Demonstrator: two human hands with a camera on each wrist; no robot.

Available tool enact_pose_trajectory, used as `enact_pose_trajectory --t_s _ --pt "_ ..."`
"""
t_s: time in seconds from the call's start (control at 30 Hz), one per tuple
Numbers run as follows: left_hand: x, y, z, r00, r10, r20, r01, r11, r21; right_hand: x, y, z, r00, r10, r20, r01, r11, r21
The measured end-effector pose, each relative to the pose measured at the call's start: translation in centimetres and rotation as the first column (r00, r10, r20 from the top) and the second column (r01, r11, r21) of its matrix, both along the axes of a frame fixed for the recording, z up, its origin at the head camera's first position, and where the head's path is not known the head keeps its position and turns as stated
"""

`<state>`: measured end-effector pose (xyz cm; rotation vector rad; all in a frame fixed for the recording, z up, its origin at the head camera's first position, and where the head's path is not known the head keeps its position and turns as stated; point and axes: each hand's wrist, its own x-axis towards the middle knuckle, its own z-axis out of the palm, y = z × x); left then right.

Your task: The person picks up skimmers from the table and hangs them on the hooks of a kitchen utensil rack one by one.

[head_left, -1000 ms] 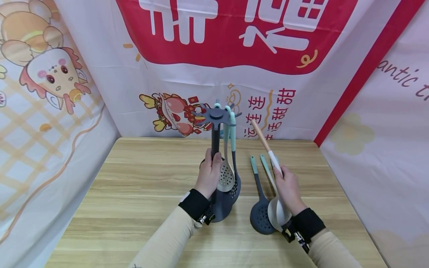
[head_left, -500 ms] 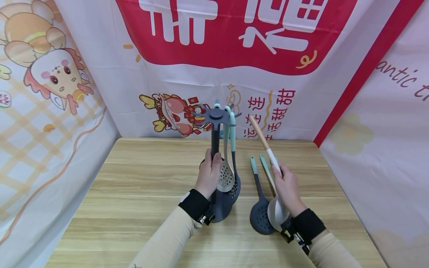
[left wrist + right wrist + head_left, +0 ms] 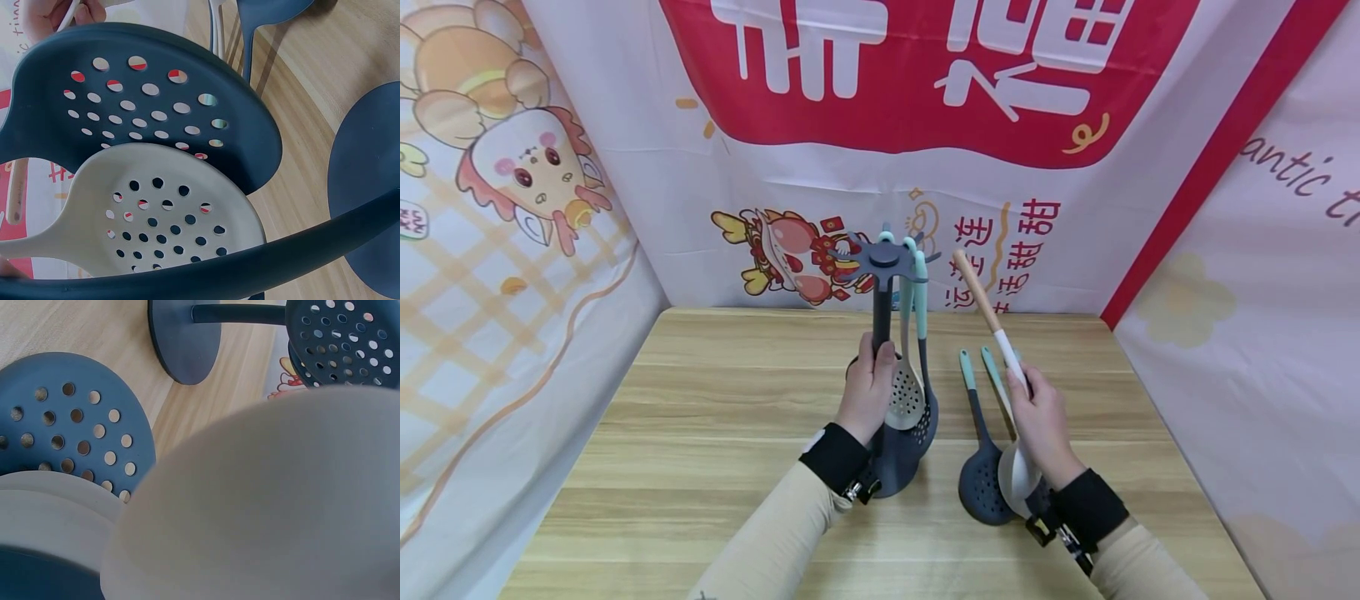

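My left hand (image 3: 868, 387) grips the dark post of a utensil stand (image 3: 883, 312) with a hooked top. Hanging on its right side are a cream slotted skimmer (image 3: 906, 397) and a dark slotted skimmer (image 3: 928, 425), both with mint handles. Nearer the right edge, my right hand (image 3: 1041, 425) holds a white spoon (image 3: 1009, 354) by its stem, the wooden handle end pointing up and leftward. The spoon's rounded head (image 3: 269, 500) fills much of the right wrist view. It overlaps a cream utensil (image 3: 1010, 492) lying on the table.
Beside the cream utensil a dark slotted turner (image 3: 983, 487) with a mint handle lies on the wooden table (image 3: 700, 433). Another dark utensil (image 3: 44, 575) is partly hidden under the right hand. Printed cloth (image 3: 820, 175) hangs behind the table and at both sides.
The wooden handle end of the spoon has tipped slightly left and up, and the right hand has shifted a little left. The left hand and stand stay in place.
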<state>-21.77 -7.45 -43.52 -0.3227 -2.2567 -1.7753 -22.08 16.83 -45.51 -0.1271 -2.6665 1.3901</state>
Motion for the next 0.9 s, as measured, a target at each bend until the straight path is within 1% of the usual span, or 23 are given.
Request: enact_pose_trajectory --t_s 0.2,0.47,0.6,0.8,0.9 --pt "0.0 0.0 -0.1 1.000 0.000 0.005 0.000 1.000 0.008 0.3 -0.1 0.0 1.000 0.004 -0.025 -0.005 0.999 -0.035" --pt "0.1 0.0 0.0 1.000 0.002 -0.004 -0.002 1.000 0.005 0.8 -0.1 -0.3 0.994 0.000 -0.110 -0.012 0.994 -0.112" --pt "0.1 0.0 0.0 1.000 0.004 -0.013 -0.004 1.000 -0.001 0.9 0.0 -0.3 0.991 0.005 -0.136 -0.023 0.992 -0.126" --pt "0.1 0.1 0.0 1.000 0.005 -0.015 -0.005 1.000 -0.005 1.2 0.0 -0.4 0.988 0.018 -0.151 -0.041 0.988 -0.146" --pt "0.1 0.1 0.0 1.000 0.006 -0.017 -0.007 1.000 -0.006 1.3 0.0 -0.5 0.984 0.018 -0.180 -0.048 0.986 -0.163"
